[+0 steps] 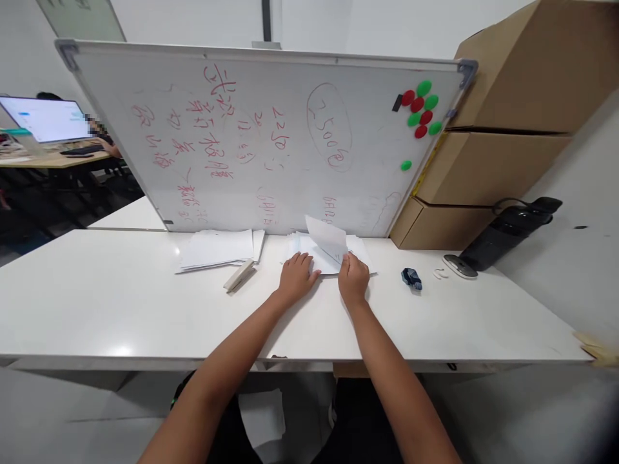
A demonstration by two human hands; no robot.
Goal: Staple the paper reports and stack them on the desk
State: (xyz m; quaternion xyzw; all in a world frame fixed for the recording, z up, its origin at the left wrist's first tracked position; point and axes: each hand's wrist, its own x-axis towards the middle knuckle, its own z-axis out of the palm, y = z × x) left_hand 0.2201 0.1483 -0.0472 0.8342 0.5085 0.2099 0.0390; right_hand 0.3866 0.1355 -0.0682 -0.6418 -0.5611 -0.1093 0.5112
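A small stack of white papers [319, 258] lies on the white table [120, 303] in front of the whiteboard. My left hand [294, 276] rests flat on the stack's near left corner, fingers spread. My right hand [354, 278] pinches the edge of one white sheet [327, 237] and holds it lifted and tilted above the stack.
A second pile of white papers [217, 249] lies to the left, with a pale folded ruler-like object [238, 275] beside it. A whiteboard [271, 135] with red writing and magnets leans behind. Cardboard boxes [503, 129], a black device [507, 232], a small blue clip [411, 278] stand right.
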